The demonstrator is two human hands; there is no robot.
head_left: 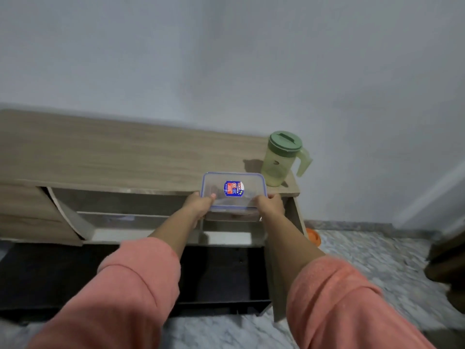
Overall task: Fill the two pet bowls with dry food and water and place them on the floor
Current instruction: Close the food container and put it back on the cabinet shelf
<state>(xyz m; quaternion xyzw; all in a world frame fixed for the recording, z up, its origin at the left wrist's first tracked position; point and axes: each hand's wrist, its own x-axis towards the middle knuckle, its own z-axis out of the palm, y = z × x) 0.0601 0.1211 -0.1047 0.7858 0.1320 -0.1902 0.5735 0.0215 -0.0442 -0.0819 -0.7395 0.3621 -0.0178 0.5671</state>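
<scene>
A clear plastic food container [234,191] with a blue-rimmed lid and a blue and red label is at the front edge of the wooden cabinet top [125,157]. My left hand [198,205] grips its left side, thumb over the lid. My right hand [270,205] grips its right side. Whether the container rests on the cabinet or is held just above it, I cannot tell. A green lidded pitcher [281,158] with pale liquid stands upright on the cabinet's right end, just behind and right of the container. An orange bowl [313,236] shows partly on the floor behind the cabinet's right side.
The cabinet has open shelves [151,217] under its top and a dark open compartment [214,273] at the bottom. A grey wall [226,59] rises behind it. A marbled grey floor [377,260] spreads to the right, where a dark brown object [448,268] stands at the frame edge.
</scene>
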